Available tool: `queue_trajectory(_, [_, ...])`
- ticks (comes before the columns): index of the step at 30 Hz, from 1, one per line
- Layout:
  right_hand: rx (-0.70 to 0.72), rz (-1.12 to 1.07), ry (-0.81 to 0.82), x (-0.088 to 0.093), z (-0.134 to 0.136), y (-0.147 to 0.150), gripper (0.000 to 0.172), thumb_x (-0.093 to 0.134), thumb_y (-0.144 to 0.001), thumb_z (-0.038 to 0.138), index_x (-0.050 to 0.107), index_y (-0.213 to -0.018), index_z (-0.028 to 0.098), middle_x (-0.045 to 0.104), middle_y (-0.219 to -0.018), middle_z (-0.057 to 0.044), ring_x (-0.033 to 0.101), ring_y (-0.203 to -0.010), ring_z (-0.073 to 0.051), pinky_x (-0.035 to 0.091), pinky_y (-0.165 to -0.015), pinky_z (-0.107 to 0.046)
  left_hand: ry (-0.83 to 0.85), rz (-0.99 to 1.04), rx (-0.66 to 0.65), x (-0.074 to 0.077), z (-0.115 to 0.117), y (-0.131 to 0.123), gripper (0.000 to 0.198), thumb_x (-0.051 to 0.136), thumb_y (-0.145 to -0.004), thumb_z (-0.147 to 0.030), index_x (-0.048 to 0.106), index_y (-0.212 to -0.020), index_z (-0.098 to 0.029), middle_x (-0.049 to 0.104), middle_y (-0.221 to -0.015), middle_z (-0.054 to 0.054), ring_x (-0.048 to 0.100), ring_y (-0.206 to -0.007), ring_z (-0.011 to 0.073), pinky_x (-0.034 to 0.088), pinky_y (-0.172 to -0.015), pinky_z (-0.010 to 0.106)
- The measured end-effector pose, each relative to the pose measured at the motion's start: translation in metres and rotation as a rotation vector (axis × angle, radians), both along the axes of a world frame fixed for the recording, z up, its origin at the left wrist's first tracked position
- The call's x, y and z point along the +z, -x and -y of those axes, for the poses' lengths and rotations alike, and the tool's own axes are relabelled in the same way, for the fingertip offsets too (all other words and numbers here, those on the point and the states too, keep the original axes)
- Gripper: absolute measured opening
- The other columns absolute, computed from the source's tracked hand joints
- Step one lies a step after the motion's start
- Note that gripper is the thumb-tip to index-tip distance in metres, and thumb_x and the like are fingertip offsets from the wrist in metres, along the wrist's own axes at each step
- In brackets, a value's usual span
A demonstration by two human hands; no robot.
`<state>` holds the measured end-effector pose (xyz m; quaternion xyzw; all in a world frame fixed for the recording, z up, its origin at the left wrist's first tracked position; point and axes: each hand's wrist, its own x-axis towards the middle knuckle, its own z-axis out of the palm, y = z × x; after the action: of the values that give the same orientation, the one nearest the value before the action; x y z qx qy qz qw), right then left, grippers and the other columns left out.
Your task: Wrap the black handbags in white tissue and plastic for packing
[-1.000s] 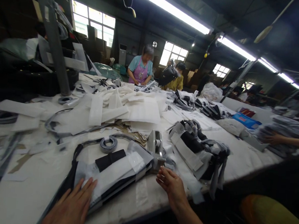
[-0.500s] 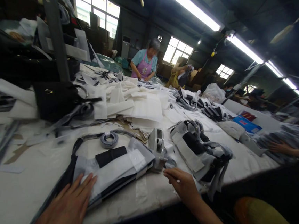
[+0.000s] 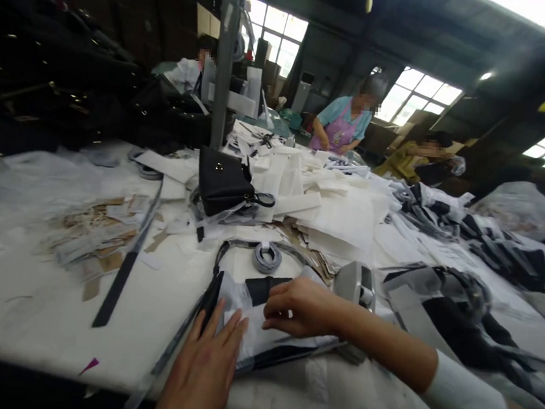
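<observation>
A black bag partly wrapped in white sheet and clear film point(image 3: 258, 342) lies on the table in front of me. My left hand point(image 3: 206, 364) rests flat on its left end, fingers spread. Over the middle of the bag, my right hand point(image 3: 306, 306) has thumb and fingers pinched together; whatever is between them is too small to make out. Just beyond my right wrist stands a grey tape dispenser point(image 3: 349, 281), partly hidden by the forearm. A wrapped coiled strap point(image 3: 266, 257) lies behind the bag, with a long film-covered strap curving around it.
An unwrapped black handbag point(image 3: 224, 181) sits farther back beside white foam sheets point(image 3: 338, 216). Paper scraps point(image 3: 103, 228) and a dark strap point(image 3: 119, 286) lie left. More wrapped bags point(image 3: 453, 316) are at right. A metal post point(image 3: 225, 66) rises behind; co-workers stand across the table.
My right hand has moved left from beside the tape dispenser to above the wrapped bag, still pinched. My left hand stays flat on the bag. The view has swung left.
</observation>
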<state>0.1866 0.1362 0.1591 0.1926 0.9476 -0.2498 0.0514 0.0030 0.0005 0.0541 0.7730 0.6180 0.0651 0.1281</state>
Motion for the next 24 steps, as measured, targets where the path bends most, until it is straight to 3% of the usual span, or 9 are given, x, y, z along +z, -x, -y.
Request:
queue_trajectory(6, [0.264,0.151,-0.033,-0.03,-0.044,0.06,0.012,0.065,-0.085,0.031,0.074,-0.082,0.023,0.07,-0.075,0.0,0.055,-0.063,-0.014,0.031,-0.058,-0.025,0.063,0.098,0.021,0.006,-0.002,0.0,0.071,0.045,-0.076,-0.004,0.043,-0.144,-0.024,0.036,-0.153,0.001,0.018,-0.146,0.0339,0.026,-0.116,0.063])
queue_trajectory(11, [0.336,0.366,0.184,-0.043,-0.063,0.092,0.007,0.069,-0.08,0.019,0.074,-0.077,0.021,0.064,-0.061,0.006,0.046,-0.054,-0.01,0.031,-0.056,-0.023,0.158,0.078,-0.022,0.007,-0.005,0.001,0.074,0.045,-0.072,-0.003,0.044,-0.144,-0.022,0.031,-0.155,0.001,0.021,-0.145,0.0366,0.028,-0.113,0.065])
queue_trajectory(16, [0.342,0.519,0.258,-0.046,-0.065,0.116,0.017,0.075,-0.071,0.012,0.07,-0.057,0.02,0.052,-0.042,0.009,0.043,-0.046,-0.01,0.033,-0.053,-0.023,0.045,0.064,-0.041,-0.013,-0.002,0.004,0.077,0.043,-0.074,-0.001,0.04,-0.146,-0.027,0.029,-0.156,-0.001,0.02,-0.145,0.0383,0.029,-0.113,0.068])
queue_trajectory(21, [0.305,0.571,0.188,-0.06,-0.06,0.124,0.027,0.076,-0.066,0.006,0.065,-0.046,0.021,0.047,-0.035,0.009,0.043,-0.044,-0.01,0.036,-0.055,-0.025,-0.032,0.044,-0.048,-0.038,0.003,0.004,0.076,0.044,-0.076,-0.001,0.04,-0.146,-0.03,0.034,-0.155,0.002,0.023,-0.142,0.0448,0.03,-0.11,0.07])
queue_trajectory(24, [0.191,0.519,0.102,-0.071,-0.059,0.125,0.025,0.082,-0.059,0.01,0.064,-0.044,0.02,0.052,-0.038,0.008,0.046,-0.047,-0.01,0.038,-0.054,-0.024,-0.119,0.03,-0.05,-0.047,0.004,0.003,0.069,0.05,-0.08,-0.008,0.042,-0.145,-0.03,0.041,-0.152,0.004,0.03,-0.14,0.0453,0.032,-0.109,0.067])
